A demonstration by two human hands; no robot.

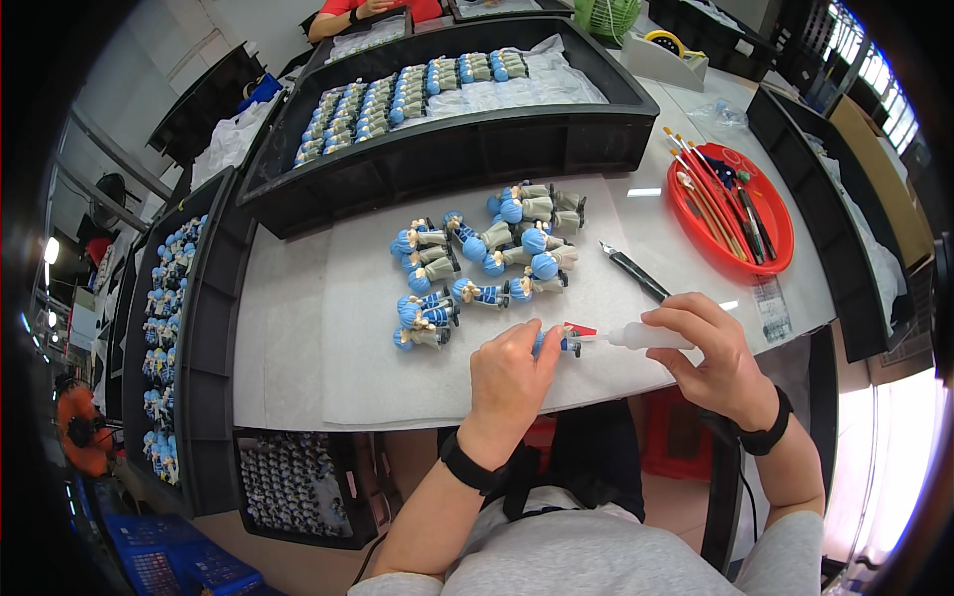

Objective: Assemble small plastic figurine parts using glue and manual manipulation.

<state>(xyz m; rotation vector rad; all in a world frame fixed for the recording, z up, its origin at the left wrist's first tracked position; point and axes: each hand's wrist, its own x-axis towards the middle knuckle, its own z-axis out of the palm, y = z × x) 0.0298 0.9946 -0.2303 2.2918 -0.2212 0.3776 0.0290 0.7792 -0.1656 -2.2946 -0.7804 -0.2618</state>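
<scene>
My left hand [512,370] is closed on a small blue figurine [569,345], whose dark feet stick out past my fingers; the rest of it is mostly hidden. Against it shows a red pointed piece [579,330]; I cannot tell whether it is attached. In my right hand [711,350] is a white squeeze bottle [651,337], held sideways with its thin tip pointing left, close to the figurine's feet. Beyond my hands, several blue-haired figurines [482,294] lie in loose groups on white paper [348,338]. A black craft knife [636,270] rests just past the bottle.
A red oval tray [785,248] of brushes and pens stands at right. At the back, a large black crate [447,149] holds rows of figurines. Another black crate [204,377] stands at left. A tape dispenser [666,62] and a person in red [422,10] are farther back.
</scene>
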